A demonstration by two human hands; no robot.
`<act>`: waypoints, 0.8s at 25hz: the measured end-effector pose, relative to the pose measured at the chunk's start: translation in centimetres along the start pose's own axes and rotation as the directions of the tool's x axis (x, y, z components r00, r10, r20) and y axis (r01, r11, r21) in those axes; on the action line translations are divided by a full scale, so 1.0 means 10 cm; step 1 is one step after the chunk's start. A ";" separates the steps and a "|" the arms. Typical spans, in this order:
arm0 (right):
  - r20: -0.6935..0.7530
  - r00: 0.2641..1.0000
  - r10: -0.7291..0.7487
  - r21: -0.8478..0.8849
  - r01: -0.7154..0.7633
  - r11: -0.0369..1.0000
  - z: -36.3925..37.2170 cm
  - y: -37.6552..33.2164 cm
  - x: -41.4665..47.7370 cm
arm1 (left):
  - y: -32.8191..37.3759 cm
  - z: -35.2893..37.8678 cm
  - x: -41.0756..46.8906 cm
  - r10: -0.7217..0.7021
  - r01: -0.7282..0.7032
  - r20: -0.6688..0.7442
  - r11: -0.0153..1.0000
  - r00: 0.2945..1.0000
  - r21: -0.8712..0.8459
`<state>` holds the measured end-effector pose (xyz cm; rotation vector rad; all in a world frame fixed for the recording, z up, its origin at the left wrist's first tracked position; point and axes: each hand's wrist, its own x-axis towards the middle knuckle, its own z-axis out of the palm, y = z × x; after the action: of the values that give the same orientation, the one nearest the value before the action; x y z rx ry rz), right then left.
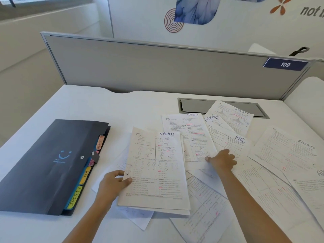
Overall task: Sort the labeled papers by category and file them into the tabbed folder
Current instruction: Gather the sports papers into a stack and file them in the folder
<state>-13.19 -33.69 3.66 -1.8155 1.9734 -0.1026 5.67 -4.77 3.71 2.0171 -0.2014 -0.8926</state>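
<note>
A dark tabbed folder lies closed on the left of the desk, with tabs reading ADMIN, HR and SPORTS along its right edge. My left hand pinches the left edge of a small stack of sheets headed SPORTS. My right hand grips the lower corner of a second SPORTS sheet. Fanned out behind lie an ADMIN sheet, an HR sheet and two more SPORTS sheets.
Several loose printed papers spread over the right and front of the white desk. A grey partition with a blue "109" plate closes off the back. A grey cable hatch sits under the far papers.
</note>
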 end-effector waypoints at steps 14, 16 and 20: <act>-0.444 0.876 -0.190 0.351 0.365 0.862 -0.27 0.12 -0.29 | -0.05 -0.10 0.00 0.062 -0.056 -0.099 0.997 0.993 0.056; -0.613 0.767 -0.190 0.359 0.484 0.798 -0.39 0.10 -0.42 | -0.05 -0.08 0.00 0.055 -0.050 -0.102 0.997 0.993 0.055; -0.699 0.715 -0.034 0.543 0.561 0.625 -0.59 0.09 -0.67 | -0.05 -0.01 0.00 0.045 -0.042 -0.081 0.998 0.996 0.040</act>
<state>-16.09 -28.56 10.49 -1.6075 1.5159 -1.6007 5.59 -4.42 3.36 2.0727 -0.2173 -0.7820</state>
